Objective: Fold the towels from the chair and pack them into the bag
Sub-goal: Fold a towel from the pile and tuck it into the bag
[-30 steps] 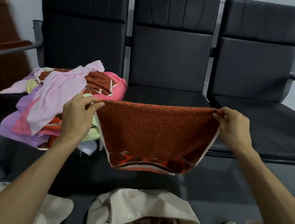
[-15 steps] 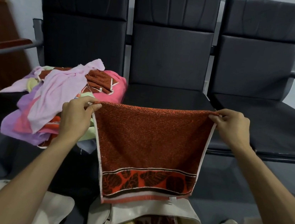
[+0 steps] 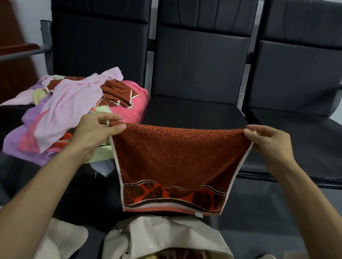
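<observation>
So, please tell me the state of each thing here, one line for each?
Rust towel: held up, hanging open.
Left hand: pinching one top corner.
Right hand: pinching the other corner.
Towel pile: unfolded, on the left chair.
Bag: open, towels inside.

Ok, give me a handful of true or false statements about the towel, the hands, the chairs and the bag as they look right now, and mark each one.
1. Both the left hand and the right hand pinch the top corners of the red-brown towel. True.
2. The towel lies flat on the middle chair. False: it hangs in the air in front of that chair.
3. The pile of towels sits on the left chair. True.
4. The bag is closed. False: it is open, with pink and yellow cloth showing inside.
5. The towel's leaf-patterned band is at its top edge. False: it runs along the bottom.
</observation>
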